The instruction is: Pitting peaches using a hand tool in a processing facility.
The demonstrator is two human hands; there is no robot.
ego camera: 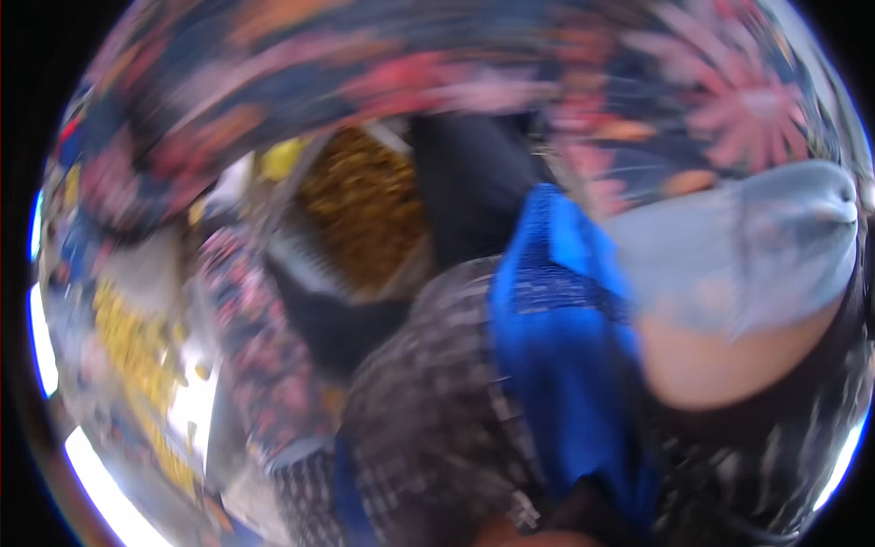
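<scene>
The picture is badly blurred, and I cannot make out either of my hands in it. Before me is a dark grey checked garment (437,369) with a bright blue apron or cloth (567,342) over it. Floral fabric (410,75) fills the top, very near the camera. Close at the right, a pale blue, partly see-through covering (724,253) lies over bare skin (738,362); whether it is a glove or a mask, I cannot tell. A floral sleeve (256,342) hangs left of the checked garment.
Beyond the checked garment stands a pale container (304,239) of brownish-yellow pieces (362,205). Many yellow pieces (137,349) lie on a pale surface at the left. Dark cloth (472,184) hangs beside the container. Bright lights (109,492) show along the left rim.
</scene>
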